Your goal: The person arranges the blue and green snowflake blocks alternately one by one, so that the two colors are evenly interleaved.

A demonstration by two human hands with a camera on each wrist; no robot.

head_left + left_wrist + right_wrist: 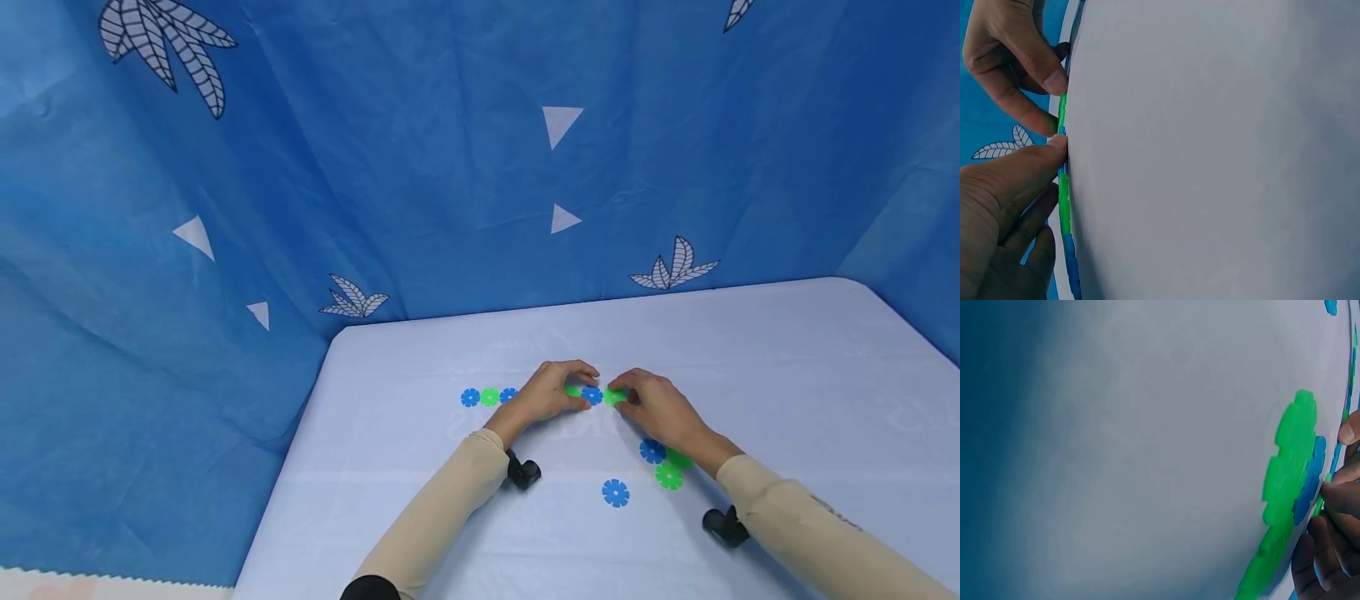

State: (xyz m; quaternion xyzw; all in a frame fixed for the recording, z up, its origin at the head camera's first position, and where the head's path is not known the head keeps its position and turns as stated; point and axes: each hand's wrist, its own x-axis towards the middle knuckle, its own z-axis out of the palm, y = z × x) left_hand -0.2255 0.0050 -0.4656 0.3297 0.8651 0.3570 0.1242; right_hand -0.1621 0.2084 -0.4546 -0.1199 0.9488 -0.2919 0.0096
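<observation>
A row of flat notched plastic discs, alternating blue and green, lies across the white table. My left hand (546,392) is over the row and pinches a blue disc (592,396) between thumb and fingers at its right end. From the right, my right hand (663,408) pinches a green disc (614,397) by its edges, right beside that blue one. In the left wrist view the green disc (1062,112) looks in contact with the blue one; the exact joint cannot be told. Part of the row is hidden under my left hand.
Nearer my right forearm lie a loose blue disc (652,451) and green discs (669,477), close together. Another blue disc (616,493) lies alone at the front. A blue patterned curtain (450,167) hangs behind the white table (390,400).
</observation>
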